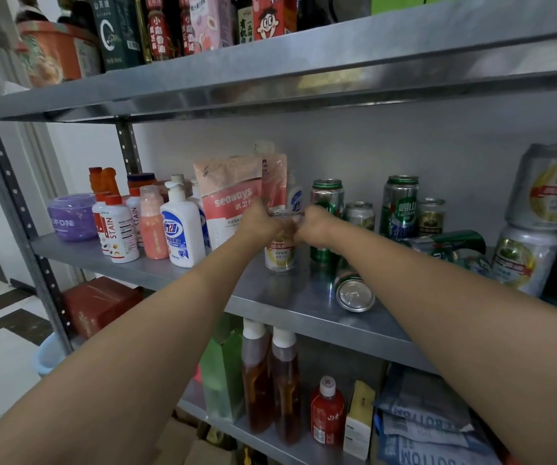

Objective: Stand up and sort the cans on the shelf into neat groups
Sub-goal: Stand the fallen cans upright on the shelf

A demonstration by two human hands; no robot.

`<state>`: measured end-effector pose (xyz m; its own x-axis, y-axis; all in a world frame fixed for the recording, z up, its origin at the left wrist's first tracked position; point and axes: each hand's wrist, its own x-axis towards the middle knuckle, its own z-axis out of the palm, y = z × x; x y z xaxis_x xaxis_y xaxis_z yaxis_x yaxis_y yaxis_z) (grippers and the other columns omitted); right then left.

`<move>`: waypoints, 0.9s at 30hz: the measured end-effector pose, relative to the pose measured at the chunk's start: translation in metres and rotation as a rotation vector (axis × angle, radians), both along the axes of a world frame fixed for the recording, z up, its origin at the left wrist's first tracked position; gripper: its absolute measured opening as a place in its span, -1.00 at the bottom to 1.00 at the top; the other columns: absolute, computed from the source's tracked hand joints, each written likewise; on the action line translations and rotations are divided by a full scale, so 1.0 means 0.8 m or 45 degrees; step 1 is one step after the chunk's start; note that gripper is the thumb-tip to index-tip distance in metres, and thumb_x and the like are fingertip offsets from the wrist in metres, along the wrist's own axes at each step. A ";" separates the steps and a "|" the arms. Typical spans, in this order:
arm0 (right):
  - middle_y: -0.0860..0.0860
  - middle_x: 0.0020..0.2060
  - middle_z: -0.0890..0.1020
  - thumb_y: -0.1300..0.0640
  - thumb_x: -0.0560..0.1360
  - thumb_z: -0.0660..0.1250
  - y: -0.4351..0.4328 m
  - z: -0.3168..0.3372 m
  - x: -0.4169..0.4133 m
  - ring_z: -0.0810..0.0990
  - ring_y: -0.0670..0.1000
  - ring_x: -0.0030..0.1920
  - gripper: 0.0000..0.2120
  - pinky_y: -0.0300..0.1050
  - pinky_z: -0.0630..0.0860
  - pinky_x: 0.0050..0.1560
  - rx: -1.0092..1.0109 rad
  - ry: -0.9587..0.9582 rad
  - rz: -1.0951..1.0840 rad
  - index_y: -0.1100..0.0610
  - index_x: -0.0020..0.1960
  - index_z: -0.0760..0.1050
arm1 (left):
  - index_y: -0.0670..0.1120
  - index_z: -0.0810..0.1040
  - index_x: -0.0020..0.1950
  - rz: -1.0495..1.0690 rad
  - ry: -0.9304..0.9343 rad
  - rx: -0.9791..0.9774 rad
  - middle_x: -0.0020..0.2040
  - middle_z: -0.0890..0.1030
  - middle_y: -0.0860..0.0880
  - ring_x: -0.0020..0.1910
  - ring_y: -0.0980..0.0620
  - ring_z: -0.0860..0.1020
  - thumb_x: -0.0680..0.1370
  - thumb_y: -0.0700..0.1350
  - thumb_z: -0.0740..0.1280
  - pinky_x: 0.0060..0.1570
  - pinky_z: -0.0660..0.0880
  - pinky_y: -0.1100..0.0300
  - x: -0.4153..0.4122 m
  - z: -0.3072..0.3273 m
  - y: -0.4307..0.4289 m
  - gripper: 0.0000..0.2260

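A silver can with a yellow and red label (280, 253) stands upright in the middle of the metal shelf (290, 307). My left hand (262, 223) and my right hand (314, 226) both grip its top from either side. Just right of it a can (352, 288) lies on its side, base towards me. Green cans stand behind: one (326, 196) partly hidden by my right hand, a taller one (400, 206), and two short silver ones (359, 214) (431, 216). A green can (451, 243) lies toppled further right. Two big silver cans (548, 186) (523, 260) are stacked at the far right.
Cleaning bottles (183, 226), a stain-remover bottle (119, 229), a pink refill pouch (230, 199) and a purple tub (72, 216) crowd the shelf's left half. The upper shelf (304, 65) hangs close overhead. Amber bottles (270, 377) and boxes fill the shelf below.
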<state>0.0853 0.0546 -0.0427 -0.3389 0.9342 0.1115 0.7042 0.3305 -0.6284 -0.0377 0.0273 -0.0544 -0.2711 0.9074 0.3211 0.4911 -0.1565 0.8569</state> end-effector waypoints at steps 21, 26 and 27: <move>0.29 0.15 0.55 0.15 0.55 0.35 -0.072 0.022 0.142 0.65 0.21 0.03 -0.54 0.03 0.62 0.05 -0.438 0.079 -0.368 0.31 0.36 0.32 | -0.16 0.46 0.19 -0.202 0.252 -0.757 -0.01 0.58 -0.15 -0.07 -0.09 0.59 0.48 0.17 0.40 -0.03 0.58 0.06 0.143 -0.001 -0.050 -0.52; 0.24 -0.04 0.56 0.14 0.57 0.31 -0.073 0.018 0.145 0.59 0.13 -0.24 -0.64 -0.05 0.61 -0.18 -0.513 0.078 -0.338 0.29 0.29 0.37 | -0.13 0.41 0.03 -0.174 0.208 -0.782 -0.14 0.53 -0.12 -0.10 -0.09 0.57 0.48 0.18 0.38 0.00 0.57 0.06 0.148 -0.002 -0.049 -0.59; 0.23 -0.09 0.56 0.14 0.58 0.30 -0.071 0.016 0.145 0.59 0.13 -0.24 -0.67 -0.04 0.60 -0.17 -0.522 0.078 -0.338 0.29 0.27 0.38 | -0.13 0.41 -0.01 -0.170 0.208 -0.795 -0.14 0.53 -0.12 -0.14 -0.07 0.56 0.48 0.19 0.39 0.00 0.57 0.06 0.149 -0.002 -0.048 -0.59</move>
